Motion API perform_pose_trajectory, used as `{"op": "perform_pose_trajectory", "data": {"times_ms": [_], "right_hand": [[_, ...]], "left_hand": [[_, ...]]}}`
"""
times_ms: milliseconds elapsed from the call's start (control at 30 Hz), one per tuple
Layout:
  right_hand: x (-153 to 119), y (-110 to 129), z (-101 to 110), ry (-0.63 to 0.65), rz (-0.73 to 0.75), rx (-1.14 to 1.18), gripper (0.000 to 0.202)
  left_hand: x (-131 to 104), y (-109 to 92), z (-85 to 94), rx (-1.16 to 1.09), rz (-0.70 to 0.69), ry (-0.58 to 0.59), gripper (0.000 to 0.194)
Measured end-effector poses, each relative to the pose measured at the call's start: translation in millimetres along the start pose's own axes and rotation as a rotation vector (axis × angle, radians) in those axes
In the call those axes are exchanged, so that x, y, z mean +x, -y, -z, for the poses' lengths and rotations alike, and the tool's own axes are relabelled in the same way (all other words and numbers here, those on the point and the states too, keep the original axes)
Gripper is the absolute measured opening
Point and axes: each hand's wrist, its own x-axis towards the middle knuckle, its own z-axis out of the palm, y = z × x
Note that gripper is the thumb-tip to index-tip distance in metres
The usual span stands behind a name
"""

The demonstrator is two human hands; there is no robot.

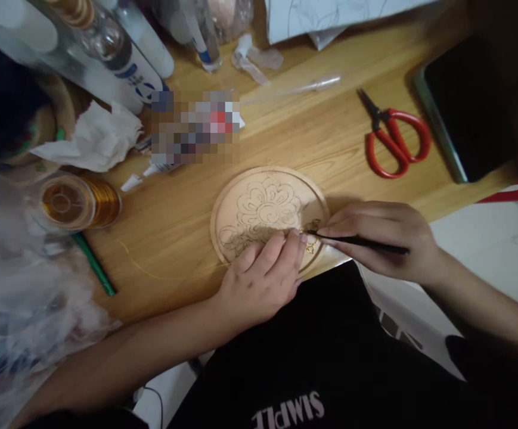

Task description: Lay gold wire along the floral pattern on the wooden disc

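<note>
A round wooden plaque (267,207) with a pencilled flower and curling lines lies at the table's front edge. My right hand (381,238) is closed around black tweezers (366,241), whose tips reach the plaque's right side. Bent gold wire (311,247) forms small loops there, by the tweezer tips. My left hand (263,277) rests across the plaque's lower part, fingers bent together and fingertips pinching the wire beside the tips; the exact contact is hidden. From under this hand a loose strand of gold wire (151,275) trails left over the table.
Red-handled scissors (395,143) and a dark phone (468,113) lie at the right. A spool of gold wire (80,201), a green stick (94,265), crumpled tissue (95,137) and a blurred-out tube (196,128) sit left. Bottles (129,65) and drawn paper (330,15) stand or lie behind.
</note>
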Motion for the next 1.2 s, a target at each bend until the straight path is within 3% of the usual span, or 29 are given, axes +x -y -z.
{"op": "perform_pose_trajectory", "data": {"times_ms": [167, 333, 600, 900, 1200], "right_hand": [[16, -18, 18, 0.173, 0.123, 0.067, 0.012], [20, -28, 21, 0.246, 0.123, 0.127, 0.012], [16, -29, 18, 0.170, 0.008, 0.194, 0.009], [-14, 0, -15, -0.208, -0.202, 0.184, 0.022], [-18, 1, -20, -0.180, -0.167, 0.189, 0.024]], "left_hand": [[1, 0, 0.6, 0.016, 0.015, -0.012, 0.039], [1, 0, 1.1, 0.024, 0.015, -0.002, 0.039], [2, 0, 2.1, 0.013, -0.002, 0.014, 0.038], [4, 1, 3.9, 0.010, -0.006, 0.028, 0.038], [2, 0, 1.8, 0.004, -0.008, 0.042, 0.041]]}}
